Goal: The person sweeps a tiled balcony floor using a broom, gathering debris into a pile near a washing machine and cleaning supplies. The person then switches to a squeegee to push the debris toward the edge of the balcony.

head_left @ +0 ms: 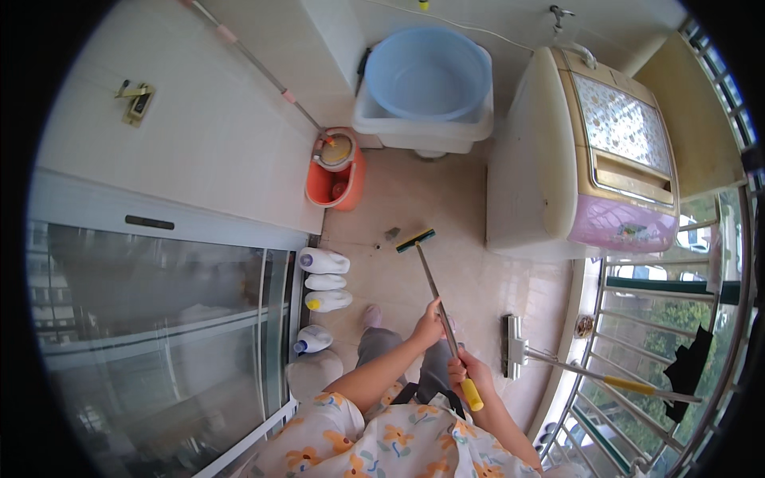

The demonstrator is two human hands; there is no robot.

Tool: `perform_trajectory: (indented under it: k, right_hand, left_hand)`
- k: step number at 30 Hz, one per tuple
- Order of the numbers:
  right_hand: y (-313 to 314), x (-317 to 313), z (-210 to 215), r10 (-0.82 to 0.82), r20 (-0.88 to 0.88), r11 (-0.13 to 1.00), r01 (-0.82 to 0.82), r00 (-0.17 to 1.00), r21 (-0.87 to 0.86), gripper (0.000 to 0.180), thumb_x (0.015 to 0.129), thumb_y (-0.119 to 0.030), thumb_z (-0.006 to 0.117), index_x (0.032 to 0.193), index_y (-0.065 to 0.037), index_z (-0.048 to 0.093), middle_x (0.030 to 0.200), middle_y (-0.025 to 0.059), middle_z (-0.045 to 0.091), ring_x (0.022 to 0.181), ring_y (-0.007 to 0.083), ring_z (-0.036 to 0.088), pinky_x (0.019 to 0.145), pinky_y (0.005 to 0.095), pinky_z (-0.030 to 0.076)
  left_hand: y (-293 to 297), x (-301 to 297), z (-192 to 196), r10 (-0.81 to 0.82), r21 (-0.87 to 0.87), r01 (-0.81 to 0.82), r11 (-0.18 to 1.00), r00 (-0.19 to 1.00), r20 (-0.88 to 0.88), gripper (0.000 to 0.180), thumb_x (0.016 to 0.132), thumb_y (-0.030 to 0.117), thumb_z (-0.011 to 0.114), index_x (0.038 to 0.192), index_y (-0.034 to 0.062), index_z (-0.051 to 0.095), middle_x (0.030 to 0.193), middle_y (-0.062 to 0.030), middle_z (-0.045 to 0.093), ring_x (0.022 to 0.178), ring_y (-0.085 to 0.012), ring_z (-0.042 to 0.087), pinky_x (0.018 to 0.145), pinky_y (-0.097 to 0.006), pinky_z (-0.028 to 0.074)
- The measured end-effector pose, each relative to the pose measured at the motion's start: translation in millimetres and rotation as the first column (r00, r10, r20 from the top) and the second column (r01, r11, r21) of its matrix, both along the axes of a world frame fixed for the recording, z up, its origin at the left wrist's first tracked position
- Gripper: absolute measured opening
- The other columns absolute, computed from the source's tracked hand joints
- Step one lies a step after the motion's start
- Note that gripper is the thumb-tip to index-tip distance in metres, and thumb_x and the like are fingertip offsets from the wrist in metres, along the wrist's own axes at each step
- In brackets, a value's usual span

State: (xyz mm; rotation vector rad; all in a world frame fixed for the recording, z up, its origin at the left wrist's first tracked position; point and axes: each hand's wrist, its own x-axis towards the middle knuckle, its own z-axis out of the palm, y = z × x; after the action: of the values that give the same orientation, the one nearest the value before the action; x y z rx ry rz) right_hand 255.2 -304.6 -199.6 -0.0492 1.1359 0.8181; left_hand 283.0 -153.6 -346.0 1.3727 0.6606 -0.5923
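Note:
Both my hands are closed round the metal pole of a long-handled squeegee (431,280). My left hand (430,325) grips it about midway. Lower down, my right hand (472,373) wraps it just above the yellow end of the handle. The pole slants up and a little left, away from me. Its narrow dark green and yellow head (416,240) is at the tiled floor, close to a small grey patch (392,233). Whether the head has a rubber blade or bristles is too small to tell.
Left stand an orange mop bucket (335,171) with a mop and several white bottles (325,261) beside the sliding glass door (159,319). At the back sits a blue basin (429,73) on a white tub. A washing machine (534,159) and a sponge mop (516,347) are right, near window bars.

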Motion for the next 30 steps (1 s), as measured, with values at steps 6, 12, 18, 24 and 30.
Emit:
perform_trajectory:
  k: [6,12,18,24,30]
  right_hand:
    - [87.5,51.7,62.3,0.047,0.189,0.999,-0.047,0.981,-0.003,0.019,0.102,-0.025,0.045,0.096,-0.007,0.05,0.076,0.0036,0.053,0.058,0.0102,0.05,0.047,0.0201,0.041]
    - [209.6,122.0,147.3,0.25,0.529,0.959,-0.131,0.811,-0.251,0.036,0.102,-0.028,0.039,0.122,-0.002,0.052,0.097,0.0114,0.065,0.086,0.0216,0.066,0.068,0.0304,0.056]
    - [239.9,113.9,110.7,0.314,0.528,0.938,-0.171,0.789,-0.302,0.037,0.1,-0.023,0.039,0.128,0.0,0.05,0.099,0.0123,0.064,0.089,0.0227,0.065,0.074,0.0322,0.057]
    - [253.6,99.4,99.8,0.266,0.431,0.888,-0.045,0.862,-0.458,0.04,0.097,-0.025,0.046,0.128,0.0,0.05,0.098,0.0128,0.064,0.082,0.0222,0.064,0.07,0.0326,0.055]
    - [247.6,82.1,82.2,0.182,0.288,0.827,0.012,0.94,-0.562,0.037,0.095,-0.024,0.052,0.125,-0.001,0.052,0.09,0.0118,0.066,0.075,0.0212,0.065,0.065,0.0329,0.055]
  left_hand:
    - [66.9,39.3,72.8,-0.428,0.564,0.01,0.825,0.662,0.615,0.03,0.088,0.012,0.06,0.118,0.0119,0.061,0.099,-0.0145,0.058,0.08,-0.0302,0.06,0.092,-0.042,0.044]
    - [219.2,149.0,106.0,-0.034,0.109,-0.048,0.993,0.765,0.643,0.014,0.092,0.007,0.054,0.1,0.0013,0.064,0.094,-0.0088,0.068,0.088,-0.0176,0.064,0.095,-0.031,0.046]
    - [345.0,276.0,252.4,-0.03,0.093,-0.06,0.994,0.662,0.749,0.025,0.089,-0.005,0.045,0.11,0.0006,0.057,0.105,-0.0131,0.065,0.096,-0.0174,0.064,0.091,-0.029,0.047]
    - [436.4,378.9,317.4,0.146,-0.017,-0.268,0.963,0.473,0.869,0.007,0.095,0.008,0.056,0.1,0.0043,0.054,0.082,-0.0021,0.057,0.072,-0.0086,0.051,0.07,-0.024,0.045]
    - [487.5,464.3,336.8,0.23,-0.131,-0.237,0.963,0.459,0.858,0.011,0.095,0.015,0.058,0.099,0.0054,0.053,0.074,0.0016,0.047,0.067,-0.0084,0.045,0.066,-0.023,0.04]
